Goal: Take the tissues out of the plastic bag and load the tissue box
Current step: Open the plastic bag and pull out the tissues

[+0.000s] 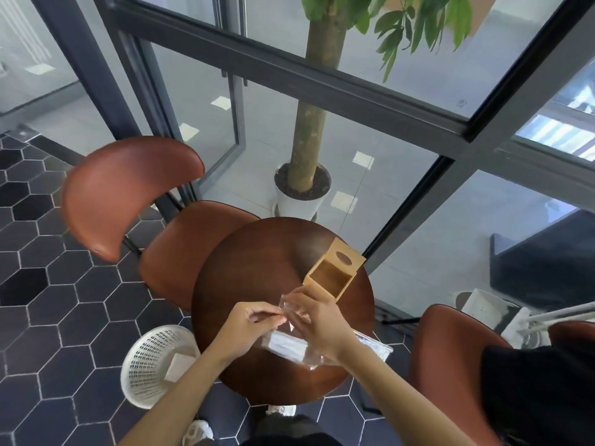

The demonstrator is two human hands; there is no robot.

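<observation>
Pulling plastic bag (297,312) mouth apart: left hand (246,326) and right hand (317,320) each pinch one edge, so tissues (286,344) can slide out; tissue box (333,275) waits open nearby.

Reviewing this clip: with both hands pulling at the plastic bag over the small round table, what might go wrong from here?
1. The left hand and right hand pinch the plastic bag just above the tissues; a sudden tear might scatter them.
2. The tissue box sits open near the table edge, so a nudge could tip it off.
3. Loose tissues may drop toward the white basket.
</observation>
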